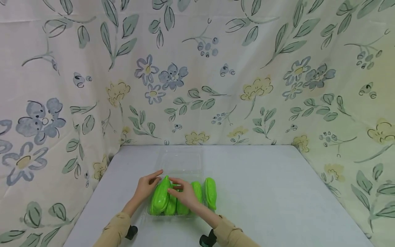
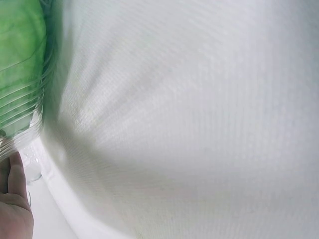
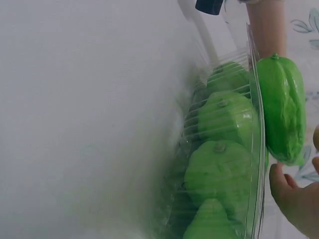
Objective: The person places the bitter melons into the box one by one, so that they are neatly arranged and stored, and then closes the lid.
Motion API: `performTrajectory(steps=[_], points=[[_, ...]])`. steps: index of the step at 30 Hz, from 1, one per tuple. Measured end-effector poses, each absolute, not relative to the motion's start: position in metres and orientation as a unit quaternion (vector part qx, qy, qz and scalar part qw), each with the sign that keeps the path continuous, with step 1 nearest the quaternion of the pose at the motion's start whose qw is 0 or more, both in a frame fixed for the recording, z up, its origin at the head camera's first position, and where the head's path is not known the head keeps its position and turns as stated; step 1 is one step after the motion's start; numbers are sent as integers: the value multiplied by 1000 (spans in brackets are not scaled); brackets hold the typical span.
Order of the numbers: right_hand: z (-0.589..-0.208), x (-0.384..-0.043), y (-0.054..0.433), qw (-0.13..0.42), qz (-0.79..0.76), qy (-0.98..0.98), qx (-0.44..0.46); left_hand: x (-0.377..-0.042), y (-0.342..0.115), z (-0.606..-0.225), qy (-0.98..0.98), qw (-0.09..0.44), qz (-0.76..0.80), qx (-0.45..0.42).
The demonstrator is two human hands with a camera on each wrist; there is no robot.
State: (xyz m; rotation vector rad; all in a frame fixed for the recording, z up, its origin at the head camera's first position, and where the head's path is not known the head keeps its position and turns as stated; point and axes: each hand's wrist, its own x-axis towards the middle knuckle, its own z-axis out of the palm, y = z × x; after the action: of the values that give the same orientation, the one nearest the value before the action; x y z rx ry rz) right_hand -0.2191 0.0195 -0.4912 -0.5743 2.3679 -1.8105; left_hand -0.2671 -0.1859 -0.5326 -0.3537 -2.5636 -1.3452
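Note:
A clear plastic clamshell box point(image 1: 179, 161) lies with its lid laid back, its near half filled with several glossy green elongated fruits point(image 1: 197, 192). One ribbed green fruit point(image 3: 283, 107) lies on top at the left, above the rim. My right hand point(image 1: 185, 195) is beside that fruit's far tip, thumb and fingers spread apart, the thumb point(image 3: 278, 181) close to its end. At the box's left side, my left hand point(image 1: 146, 187) has its fingers extended near the same tip. Through the box's ribbed wall a green fruit point(image 2: 20, 55) shows above the left fingers.
Another green fruit point(image 1: 210, 193) lies on the white table point(image 1: 262, 192) just right of the box. Black wrist devices point(image 1: 208, 238) hang by both forearms. A floral curtain point(image 1: 197, 85) surrounds the table at the back and sides.

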Motion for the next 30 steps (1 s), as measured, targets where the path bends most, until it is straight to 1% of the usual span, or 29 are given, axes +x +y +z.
performTrajectory(steps=[3,10,13,22,30], points=[[-491,-219,24,56,-595,779,-189,-267,-186,-532,-874,109,-459,-118],[-488,-217,39,92,-605,768,-191,-267,-186,-532,-872,111,-460,-122],[-487,-216,46,98,-599,771,-194,-267,-187,-533,-868,115,-465,-130],[-482,-217,63,75,-581,786,-199,-267,-187,-533,-866,123,-466,-136],[-478,-213,76,83,-582,786,-193,-268,-187,-535,-868,132,-456,-145]])
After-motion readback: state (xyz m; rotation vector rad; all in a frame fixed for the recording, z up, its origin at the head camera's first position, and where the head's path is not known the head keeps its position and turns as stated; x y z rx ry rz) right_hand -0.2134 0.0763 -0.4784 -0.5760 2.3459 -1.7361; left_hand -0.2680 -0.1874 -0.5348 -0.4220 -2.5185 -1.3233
